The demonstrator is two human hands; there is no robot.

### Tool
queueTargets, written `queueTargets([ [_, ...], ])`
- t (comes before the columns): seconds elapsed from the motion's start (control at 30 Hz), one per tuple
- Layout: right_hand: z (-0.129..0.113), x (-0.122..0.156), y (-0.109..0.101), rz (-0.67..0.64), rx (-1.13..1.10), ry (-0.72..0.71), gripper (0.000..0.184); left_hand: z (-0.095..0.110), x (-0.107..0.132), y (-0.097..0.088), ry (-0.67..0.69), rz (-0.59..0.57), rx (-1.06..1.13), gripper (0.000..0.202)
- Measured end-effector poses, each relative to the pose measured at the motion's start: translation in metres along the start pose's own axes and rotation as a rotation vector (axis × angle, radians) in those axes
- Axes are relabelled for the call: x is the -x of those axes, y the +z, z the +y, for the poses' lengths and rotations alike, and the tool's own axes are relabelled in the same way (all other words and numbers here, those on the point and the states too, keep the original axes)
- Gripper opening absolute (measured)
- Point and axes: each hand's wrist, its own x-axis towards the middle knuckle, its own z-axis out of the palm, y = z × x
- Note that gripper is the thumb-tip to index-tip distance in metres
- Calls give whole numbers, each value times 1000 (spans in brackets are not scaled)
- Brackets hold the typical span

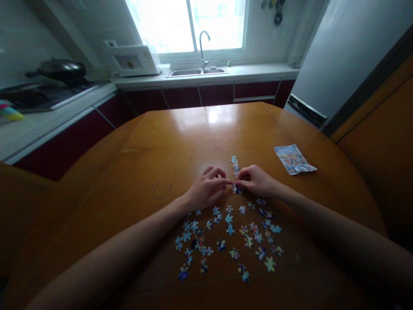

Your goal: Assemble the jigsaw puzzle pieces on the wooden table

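A narrow strip of joined jigsaw puzzle pieces (235, 165) lies on the wooden table, running away from me. My left hand (208, 188) is left of the strip, its index finger stretched out with the tip touching the near part; the other fingers are loosely bent and apart. From the right, my right hand (254, 181) pinches a puzzle piece at the strip's near part, mostly hidden by the fingertips. Just below the fingertips the strip's near end (237, 189) shows. Many loose puzzle pieces (229, 229) are scattered between my forearms.
A printed picture sheet (294, 159) lies on the table (200, 137) to the right. Beyond the table are a counter with a sink (187, 72), a microwave (134, 60) and a wok (61, 69) on the stove. A fridge (348, 56) stands at the right.
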Motion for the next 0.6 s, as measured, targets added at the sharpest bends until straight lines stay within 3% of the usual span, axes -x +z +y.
queueTargets([
  [0.6, 0, 1, 6, 96, 151, -50, 6, -1, 0, 1, 26, -76, -48, 25],
])
